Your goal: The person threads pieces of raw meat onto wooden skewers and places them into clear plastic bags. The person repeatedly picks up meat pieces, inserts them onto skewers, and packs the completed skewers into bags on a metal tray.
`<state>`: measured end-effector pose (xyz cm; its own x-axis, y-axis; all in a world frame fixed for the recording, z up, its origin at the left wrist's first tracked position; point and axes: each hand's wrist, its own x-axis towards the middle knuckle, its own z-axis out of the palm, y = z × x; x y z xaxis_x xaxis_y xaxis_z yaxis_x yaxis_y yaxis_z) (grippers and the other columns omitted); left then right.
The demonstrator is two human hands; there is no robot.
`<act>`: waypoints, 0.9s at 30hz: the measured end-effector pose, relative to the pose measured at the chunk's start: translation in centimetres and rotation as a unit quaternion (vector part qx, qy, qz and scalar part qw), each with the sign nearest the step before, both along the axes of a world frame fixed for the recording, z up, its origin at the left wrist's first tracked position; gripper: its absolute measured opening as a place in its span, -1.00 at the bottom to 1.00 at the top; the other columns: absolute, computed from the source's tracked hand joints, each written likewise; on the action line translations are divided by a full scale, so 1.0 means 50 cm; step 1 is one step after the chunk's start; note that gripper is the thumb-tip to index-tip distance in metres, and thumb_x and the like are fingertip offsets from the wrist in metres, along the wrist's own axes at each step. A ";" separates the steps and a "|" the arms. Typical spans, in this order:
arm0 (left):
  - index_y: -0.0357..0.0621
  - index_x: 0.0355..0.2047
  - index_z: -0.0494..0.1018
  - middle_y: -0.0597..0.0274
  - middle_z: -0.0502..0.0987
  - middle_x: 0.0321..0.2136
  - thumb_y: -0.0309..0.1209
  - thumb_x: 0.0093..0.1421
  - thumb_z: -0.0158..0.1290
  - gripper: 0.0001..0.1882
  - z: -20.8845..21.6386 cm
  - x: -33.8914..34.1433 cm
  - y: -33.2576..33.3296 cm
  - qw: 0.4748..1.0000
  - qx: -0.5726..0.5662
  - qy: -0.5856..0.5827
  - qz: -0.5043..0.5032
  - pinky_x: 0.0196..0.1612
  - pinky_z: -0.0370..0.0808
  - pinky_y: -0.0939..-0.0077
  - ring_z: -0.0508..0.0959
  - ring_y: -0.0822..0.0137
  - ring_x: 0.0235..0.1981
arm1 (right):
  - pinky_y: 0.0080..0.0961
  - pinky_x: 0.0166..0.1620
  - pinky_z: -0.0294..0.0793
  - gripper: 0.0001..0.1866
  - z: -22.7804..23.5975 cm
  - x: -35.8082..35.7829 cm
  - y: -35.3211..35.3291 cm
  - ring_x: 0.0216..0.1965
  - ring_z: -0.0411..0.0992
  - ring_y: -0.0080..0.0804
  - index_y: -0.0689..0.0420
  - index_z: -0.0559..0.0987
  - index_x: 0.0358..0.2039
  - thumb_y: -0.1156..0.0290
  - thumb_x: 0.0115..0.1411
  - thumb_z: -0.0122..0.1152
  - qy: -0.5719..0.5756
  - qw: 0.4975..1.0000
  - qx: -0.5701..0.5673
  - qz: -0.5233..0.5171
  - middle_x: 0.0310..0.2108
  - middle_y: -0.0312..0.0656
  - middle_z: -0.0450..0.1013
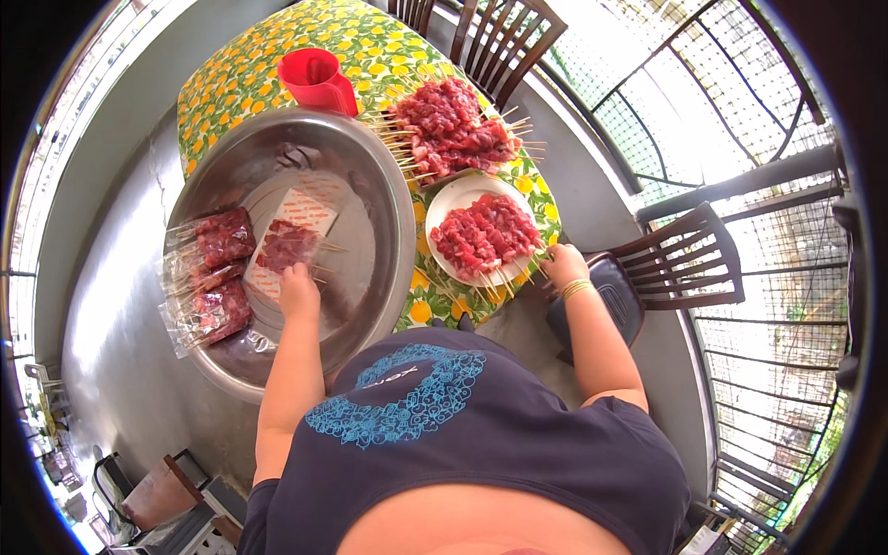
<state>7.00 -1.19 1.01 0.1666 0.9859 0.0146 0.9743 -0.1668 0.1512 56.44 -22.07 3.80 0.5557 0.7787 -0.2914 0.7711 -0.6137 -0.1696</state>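
My left hand (299,291) reaches into a wide metal basin (388,305), its fingers closed at the near edge of some raw meat skewers (288,245). These lie on a white packet with orange print (310,203), their bare sticks pointing right. Along the basin's left side sit several clear plastic bags of meat skewers (222,310). My right hand (564,268), with bangles at the wrist, is curled beside the right rim of a white plate (442,211). Whatever its fingers pinch is too small to make out. Skewered meat (487,236) is heaped on that plate, stick ends toward me.
Behind the plate rises a larger pile of meat skewers (453,125), sticks jutting out both sides. A red jug (317,79) stands past the basin on the lemon-patterned tablecloth (236,83). Wooden chairs (684,259) flank the table at right and far side.
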 end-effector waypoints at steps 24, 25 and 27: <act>-0.11 -0.21 0.47 0.02 0.52 -0.22 -0.35 0.22 0.11 -0.83 0.008 -0.018 0.003 1.000 -0.003 -0.004 -0.022 -0.13 0.53 -0.02 0.55 -0.12 -0.15 | -0.35 -0.16 0.58 -0.80 -0.022 0.024 -0.005 -0.34 0.62 -0.30 0.07 0.74 -0.34 0.26 0.06 0.37 0.188 0.975 0.038 -0.116 -0.42 -0.11 0.64; -0.11 -0.21 0.47 0.02 0.53 -0.22 -0.35 0.22 0.11 -0.83 0.010 -0.018 0.003 1.000 0.002 -0.007 -0.026 -0.13 0.53 -0.02 0.55 -0.12 -0.14 | -0.36 -0.16 0.58 -0.80 -0.019 0.030 -0.004 -0.35 0.62 -0.31 0.07 0.74 -0.35 0.26 0.05 0.38 0.164 0.980 0.041 -0.104 -0.42 -0.11 0.63; -0.10 -0.20 0.48 0.02 0.53 -0.22 -0.35 0.23 0.10 -0.83 0.011 -0.020 0.003 1.000 -0.003 -0.008 -0.028 -0.13 0.53 -0.01 0.55 -0.11 -0.14 | -0.39 -0.17 0.58 -0.79 -0.015 0.042 0.000 -0.37 0.61 -0.32 0.10 0.74 -0.35 0.28 0.03 0.41 0.161 0.982 0.034 -0.095 -0.42 -0.11 0.64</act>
<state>5.99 -1.03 1.57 0.2206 0.9753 0.0119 0.9610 -0.2194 0.1685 58.51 -22.08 3.06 0.5807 0.6935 -0.4264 0.5436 -0.7202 -0.4310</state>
